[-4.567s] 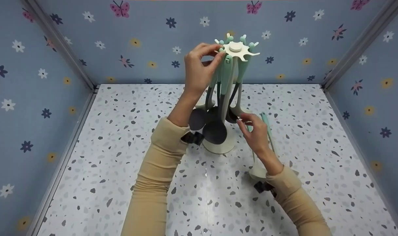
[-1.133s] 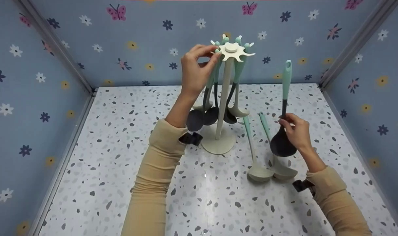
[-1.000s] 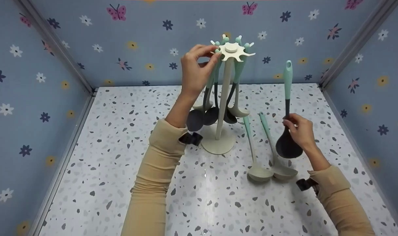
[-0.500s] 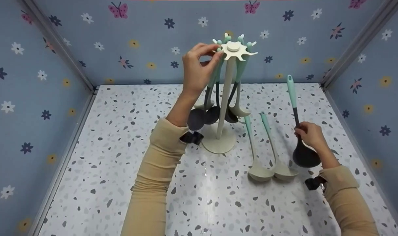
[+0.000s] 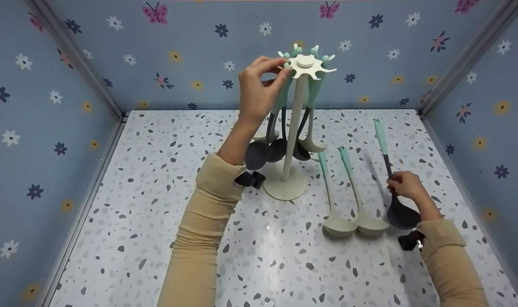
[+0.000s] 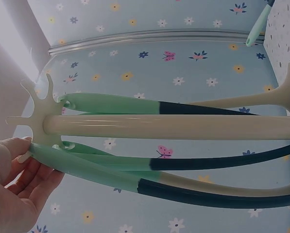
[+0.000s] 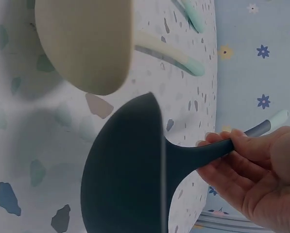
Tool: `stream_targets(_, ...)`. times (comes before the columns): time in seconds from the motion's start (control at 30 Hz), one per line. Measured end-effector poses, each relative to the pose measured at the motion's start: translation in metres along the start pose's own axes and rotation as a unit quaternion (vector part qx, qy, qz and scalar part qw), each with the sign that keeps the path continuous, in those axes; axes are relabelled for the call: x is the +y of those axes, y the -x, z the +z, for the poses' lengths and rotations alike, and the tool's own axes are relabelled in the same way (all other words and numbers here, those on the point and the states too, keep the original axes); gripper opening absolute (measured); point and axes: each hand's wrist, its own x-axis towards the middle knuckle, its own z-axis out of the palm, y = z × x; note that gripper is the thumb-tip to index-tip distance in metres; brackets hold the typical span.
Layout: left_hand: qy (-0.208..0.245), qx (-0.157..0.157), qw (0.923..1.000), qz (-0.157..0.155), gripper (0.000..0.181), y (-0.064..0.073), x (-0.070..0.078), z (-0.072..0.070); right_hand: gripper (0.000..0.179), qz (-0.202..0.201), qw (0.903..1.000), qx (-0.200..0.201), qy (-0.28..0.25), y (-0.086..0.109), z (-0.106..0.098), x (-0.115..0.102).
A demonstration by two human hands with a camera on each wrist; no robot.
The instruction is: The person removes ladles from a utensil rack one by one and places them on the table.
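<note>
My left hand (image 5: 259, 94) pinches the mint handle end of a black ladle (image 6: 193, 198) hanging on the cream rack (image 5: 296, 123). In the left wrist view, thumb and fingertips lie at that handle's tip beside a hook. My right hand (image 5: 408, 185) grips the dark neck of another black ladle (image 5: 402, 214), its mint handle pointing away. That ladle is low over the tabletop at the right; whether it touches cannot be told. Left of it lie two cream ladles, a nearer-left one (image 5: 339, 226) and one beside it (image 5: 371, 224), bowls side by side.
Several black and cream ladles hang from the rack's far and side hooks, including a cream one (image 5: 312, 145). The round rack base (image 5: 285, 187) stands on the speckled tabletop (image 5: 173, 204). A flowered back wall (image 5: 195, 51) and side walls close in the space.
The front black ladle has come off the rack in my right hand, gone right past the cream ladles, and sunk toward the tabletop. My left hand stays at the rack's top.
</note>
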Motion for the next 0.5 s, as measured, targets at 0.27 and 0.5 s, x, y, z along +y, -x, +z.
stream_targets(0.27, -0.011, 0.003, 0.9999, 0.010, 0.018, 0.000, -0.001, -0.001, 0.020, 0.009, 0.9985, -0.053, 0.011, -0.004, 0.005, 0.005)
stream_targets(0.5, -0.007, 0.001, 1.0000, 0.001, 0.018, 0.000, -0.001, 0.000, 0.022, 0.032, 0.9958, -0.086, 0.011, -0.005, 0.009, 0.013)
